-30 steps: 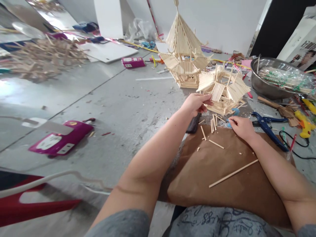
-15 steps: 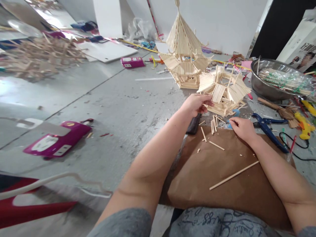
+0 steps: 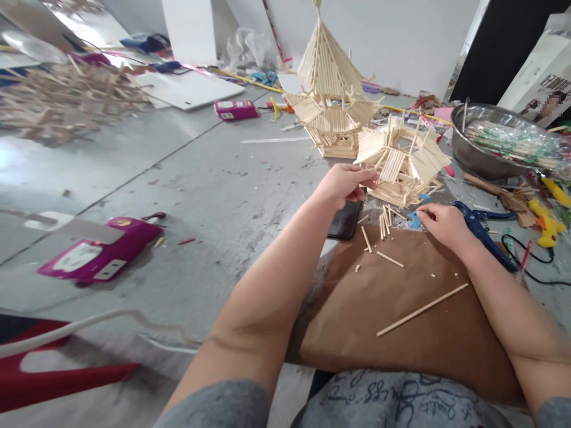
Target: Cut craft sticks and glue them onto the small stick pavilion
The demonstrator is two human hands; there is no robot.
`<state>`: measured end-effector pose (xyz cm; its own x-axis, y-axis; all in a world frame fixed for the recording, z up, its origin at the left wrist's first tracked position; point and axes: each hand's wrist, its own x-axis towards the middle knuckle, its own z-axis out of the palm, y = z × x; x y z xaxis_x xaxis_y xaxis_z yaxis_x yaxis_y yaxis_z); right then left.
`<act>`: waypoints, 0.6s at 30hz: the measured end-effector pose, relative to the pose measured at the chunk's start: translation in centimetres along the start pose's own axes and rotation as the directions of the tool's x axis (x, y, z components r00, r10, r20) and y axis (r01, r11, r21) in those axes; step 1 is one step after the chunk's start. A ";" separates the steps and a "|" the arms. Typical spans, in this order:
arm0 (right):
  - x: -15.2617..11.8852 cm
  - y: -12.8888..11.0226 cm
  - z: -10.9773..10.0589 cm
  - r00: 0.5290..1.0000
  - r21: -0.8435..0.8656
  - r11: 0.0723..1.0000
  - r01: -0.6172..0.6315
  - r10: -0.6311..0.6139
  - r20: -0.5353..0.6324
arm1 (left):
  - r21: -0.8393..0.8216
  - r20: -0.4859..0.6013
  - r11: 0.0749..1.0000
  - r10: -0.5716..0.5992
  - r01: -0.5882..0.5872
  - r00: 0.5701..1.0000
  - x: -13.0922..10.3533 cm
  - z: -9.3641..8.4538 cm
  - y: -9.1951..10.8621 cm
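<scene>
Left hand (image 3: 344, 183) is half-open at the small stick model (image 3: 404, 156), grip unclear; right hand (image 3: 446, 224) is pinched closed, contents unclear; metal bowl (image 3: 475, 161) holds bagged sticks (image 3: 513, 142)

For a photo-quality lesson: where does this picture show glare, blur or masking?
Head view: pale glare on the floor at far left; head view: the wood-strip heap there smeared, the lower stick model by the left hand crisper; head view: a mosaic patch covering part of the printed box.
</scene>
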<state>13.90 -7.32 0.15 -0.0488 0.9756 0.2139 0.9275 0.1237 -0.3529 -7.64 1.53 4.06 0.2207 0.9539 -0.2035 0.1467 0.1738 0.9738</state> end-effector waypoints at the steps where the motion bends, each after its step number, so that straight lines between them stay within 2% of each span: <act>1: 0.0 -0.1 -0.6 1.000 0.014 1.000 0.000 -0.001 0.021 | 0.057 -0.016 0.998 0.033 -0.032 0.999 -0.4 -0.1 0.4; 2: 0.0 -0.3 -1.4 0.999 0.031 1.000 0.002 -0.004 0.044 | 0.128 -0.027 0.989 0.079 -0.075 0.996 -0.9 -0.1 0.9; 4: -0.2 -0.7 -3.4 0.989 0.067 0.997 0.031 -0.040 0.145 | 0.288 0.024 0.942 0.171 -0.171 0.985 -2.3 0.0 2.0; 6: -0.5 -1.2 -5.6 0.953 0.112 0.992 0.063 -0.093 0.288 | 0.440 0.133 0.854 0.245 -0.278 0.960 -3.6 0.6 2.8; 8: -0.9 -1.9 -7.7 0.883 0.158 0.982 0.106 -0.166 0.439 | 0.572 0.285 0.727 0.259 -0.380 0.923 -4.8 1.7 3.1; 10: -1.3 -2.6 -9.1 0.790 0.154 0.970 0.188 -0.242 0.563 | 0.680 0.415 0.567 0.227 -0.466 0.881 -5.6 3.2 2.3; 12: -2.0 -3.1 -9.5 0.705 0.102 0.961 0.258 -0.259 0.660 | 0.753 0.500 0.414 0.145 -0.511 0.854 -6.0 4.7 0.9; 14: -3.0 -3.4 -9.0 0.636 0.033 0.942 0.334 -0.251 0.730 | 0.800 0.511 0.323 0.073 -0.505 0.856 -6.1 5.8 -0.8; 16: -4.2 -3.4 -7.9 0.591 -0.025 0.911 0.412 -0.246 0.768 | 0.816 0.521 0.268 0.040 -0.511 0.853 -6.1 6.2 -2.1; 18: -5.5 -3.2 -6.7 0.573 -0.065 0.883 0.464 -0.243 0.783 | 0.828 0.516 0.236 0.031 -0.508 0.856 -6.0 6.2 -2.8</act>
<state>13.65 -14.27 6.17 -0.5436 0.6704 -0.5050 0.8208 0.5503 -0.1530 -3.38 -6.24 1.91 0.6911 0.6957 -0.1960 0.7213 -0.6465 0.2486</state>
